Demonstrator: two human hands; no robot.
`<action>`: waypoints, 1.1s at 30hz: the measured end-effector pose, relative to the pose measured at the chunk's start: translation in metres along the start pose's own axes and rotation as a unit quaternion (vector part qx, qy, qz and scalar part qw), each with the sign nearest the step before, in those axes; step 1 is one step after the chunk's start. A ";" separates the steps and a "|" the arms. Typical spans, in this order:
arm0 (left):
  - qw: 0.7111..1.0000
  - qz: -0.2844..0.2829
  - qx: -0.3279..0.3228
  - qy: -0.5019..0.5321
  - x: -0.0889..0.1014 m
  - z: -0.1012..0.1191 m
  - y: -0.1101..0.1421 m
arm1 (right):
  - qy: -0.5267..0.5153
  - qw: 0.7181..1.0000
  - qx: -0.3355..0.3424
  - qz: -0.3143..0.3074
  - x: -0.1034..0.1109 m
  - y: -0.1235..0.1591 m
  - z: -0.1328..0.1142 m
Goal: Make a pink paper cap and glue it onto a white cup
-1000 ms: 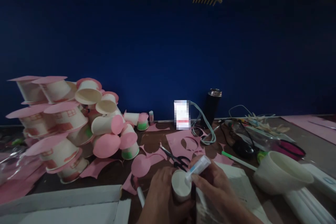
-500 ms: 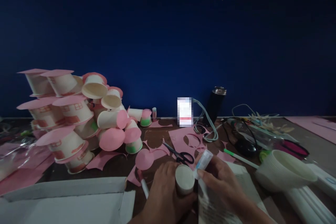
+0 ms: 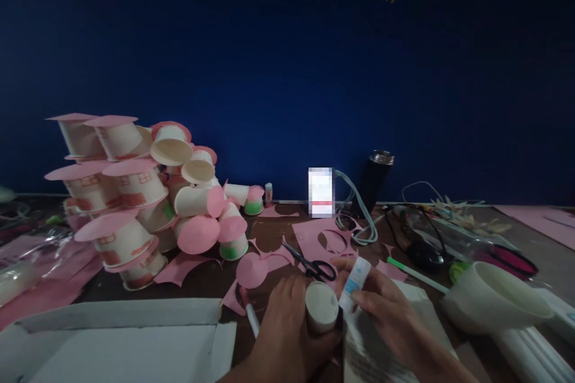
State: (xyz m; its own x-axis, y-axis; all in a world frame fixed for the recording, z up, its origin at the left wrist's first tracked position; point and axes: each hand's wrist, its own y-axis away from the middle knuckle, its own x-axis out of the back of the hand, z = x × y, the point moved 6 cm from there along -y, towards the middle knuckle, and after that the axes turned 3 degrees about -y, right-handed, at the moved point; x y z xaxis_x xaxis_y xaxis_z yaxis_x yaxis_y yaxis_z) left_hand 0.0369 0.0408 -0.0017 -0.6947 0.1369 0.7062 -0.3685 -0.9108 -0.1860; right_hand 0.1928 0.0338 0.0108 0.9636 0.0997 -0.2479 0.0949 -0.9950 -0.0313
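My left hand [image 3: 287, 323] is wrapped round a small white paper cup [image 3: 321, 307], whose pale round end faces up toward me. In my right hand [image 3: 381, 302] is a white glue stick with a blue label [image 3: 356, 283], pinched between thumb and fingers. The glue stick's lower end is right beside the cup's rim; whether they touch I cannot tell. Just beyond the cup lie black-handled scissors [image 3: 314, 264] and a pink paper disc [image 3: 251, 270]. Under my right forearm is a printed sheet [image 3: 381, 344].
Paper cups with pink paper roofs [image 3: 135, 185] are stacked at the left. A white box [image 3: 121, 341] lies in front. At the right are nested cups [image 3: 498, 296], a green-tipped marker [image 3: 415, 275] and a computer mouse [image 3: 424, 254]. A dark flask [image 3: 375, 185] stands behind.
The glue stick has turned slightly, so more of its blue label shows, and it stays close to the cup's edge. The whole view has shifted a little.
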 end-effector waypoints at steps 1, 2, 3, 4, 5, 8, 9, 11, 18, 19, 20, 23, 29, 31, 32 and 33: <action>1.000 0.002 -0.002 0.003 0.000 0.000 0.000 | -0.002 1.000 -0.002 -0.004 0.000 0.000 0.000; 1.000 0.004 -0.003 0.005 0.001 0.000 0.000 | -0.003 1.000 -0.003 -0.008 -0.001 -0.001 0.000; 1.000 0.004 -0.005 0.007 0.001 0.001 0.001 | 0.000 1.000 -0.006 -0.010 -0.001 -0.001 -0.001; 1.000 0.003 -0.006 0.008 0.002 0.001 0.001 | 0.005 1.000 -0.008 -0.008 -0.001 -0.001 -0.001; 1.000 0.003 -0.006 0.008 0.002 0.001 0.001 | 0.010 1.000 -0.013 -0.005 0.000 -0.001 -0.001; 1.000 0.004 -0.010 0.009 0.002 0.000 0.000 | 0.023 0.999 -0.029 0.023 0.003 0.000 0.000; 1.000 0.005 -0.013 0.008 0.002 0.000 0.000 | 0.026 0.998 -0.032 0.036 0.004 0.000 0.000; 1.000 0.006 -0.015 0.004 0.001 0.001 0.000 | 0.037 0.997 -0.037 0.050 0.005 0.001 0.001; 1.000 0.007 -0.006 0.008 0.004 0.003 0.002 | 0.076 0.995 -0.055 0.020 -0.004 -0.002 0.005; 1.000 0.007 -0.010 0.012 0.005 0.003 0.002 | 0.076 0.994 -0.068 0.028 -0.004 -0.002 0.006; 1.000 0.009 -0.014 0.017 0.005 0.003 0.002 | 0.075 0.993 -0.083 0.035 -0.005 -0.002 0.008; 0.999 0.018 -0.024 0.025 0.005 0.003 0.001 | 0.079 0.988 -0.125 0.046 -0.006 -0.003 0.014; 0.999 0.021 -0.030 0.028 0.002 0.002 0.000 | 0.078 0.982 -0.149 0.083 -0.002 -0.007 0.024; 0.999 0.020 -0.026 0.026 0.002 0.002 0.000 | 0.072 0.982 -0.147 0.097 0.001 -0.008 0.024; 0.999 0.019 -0.021 0.022 0.002 0.001 0.000 | 0.069 0.981 -0.146 0.105 0.002 -0.008 0.024; 1.000 0.018 -0.016 0.019 0.001 0.001 0.000 | 0.065 0.981 -0.144 0.112 0.004 -0.007 0.023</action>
State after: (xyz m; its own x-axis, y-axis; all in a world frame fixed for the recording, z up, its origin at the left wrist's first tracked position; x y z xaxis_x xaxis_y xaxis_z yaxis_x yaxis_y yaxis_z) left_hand 0.0364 0.0407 -0.0003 -0.7308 0.1201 0.6720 -0.3620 -0.9028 -0.2323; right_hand 0.1900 0.0417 -0.0124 0.9903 -0.1040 -0.0921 -0.0732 -0.9543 0.2899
